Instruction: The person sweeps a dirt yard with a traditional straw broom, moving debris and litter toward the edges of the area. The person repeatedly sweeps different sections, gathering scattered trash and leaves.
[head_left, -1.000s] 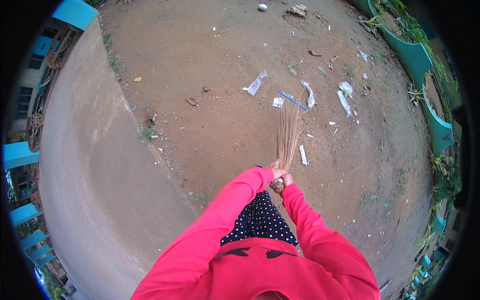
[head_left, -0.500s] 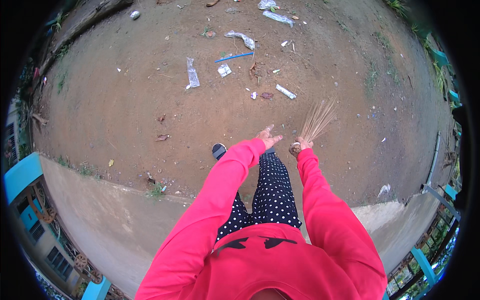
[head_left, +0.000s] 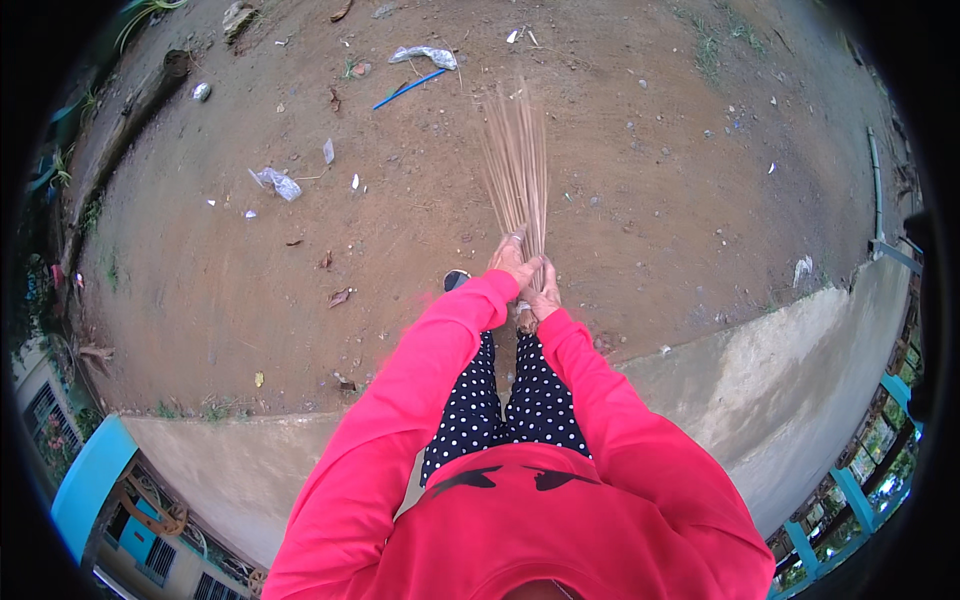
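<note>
A stick broom (head_left: 518, 165) made of thin brown sticks points away from me, fanned out above the dirt. My right hand (head_left: 545, 294) is closed round its bound lower end, near my knees. Just above it, my left hand (head_left: 512, 260) is wrapped about the sticks from the left side. The two hands touch or nearly touch, and some fingers are hidden behind the broom. To the far left of the tips lie a blue straw-like stick (head_left: 408, 89) and a crumpled clear plastic wrapper (head_left: 423, 55).
Another clear plastic piece (head_left: 276, 183) lies at left, with small white scraps and dry leaves (head_left: 340, 297) around. A log (head_left: 130, 125) and a silvery ball-like item (head_left: 202, 92) are at far left. Behind my feet runs a concrete ledge (head_left: 740, 400).
The broom has swung from the right to straight ahead of me. My left hand, open and apart before, has come onto its sticks. Several litter pieces ahead have left their places; the view has shifted.
</note>
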